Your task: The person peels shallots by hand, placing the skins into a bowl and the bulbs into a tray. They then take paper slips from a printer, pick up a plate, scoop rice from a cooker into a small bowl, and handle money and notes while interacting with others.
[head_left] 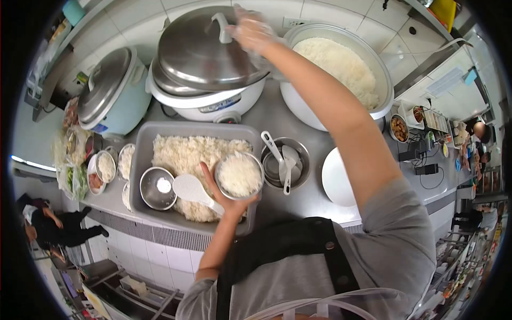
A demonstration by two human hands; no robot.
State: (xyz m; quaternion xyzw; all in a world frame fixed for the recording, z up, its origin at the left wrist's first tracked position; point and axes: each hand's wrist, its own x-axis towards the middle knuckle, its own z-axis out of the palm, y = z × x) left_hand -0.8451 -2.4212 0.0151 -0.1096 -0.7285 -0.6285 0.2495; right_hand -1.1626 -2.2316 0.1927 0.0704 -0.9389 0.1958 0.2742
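Observation:
My left hand (232, 200) holds a metal bowl of white rice (240, 175) over the right side of a grey tray (140, 133), thumb up along the bowl's side. A white dimpled rice paddle (192, 189) lies across the tray, its handle running to my left hand. Loose rice (184, 152) fills the tray, with an empty metal bowl (152, 197) on it. My gloved right hand (253, 31), somewhat blurred, is stretched out with fingers apart at the handle of a large steel lid (202, 58). That lid sits tilted over a white rice cooker (213, 104).
An uncovered cooker of rice (338, 64) stands at back right, a lidded blue cooker (120, 101) at left. A metal pot with white spoons (285, 165) and a white plate (337, 178) are right of the tray. A person (58, 221) is at far left.

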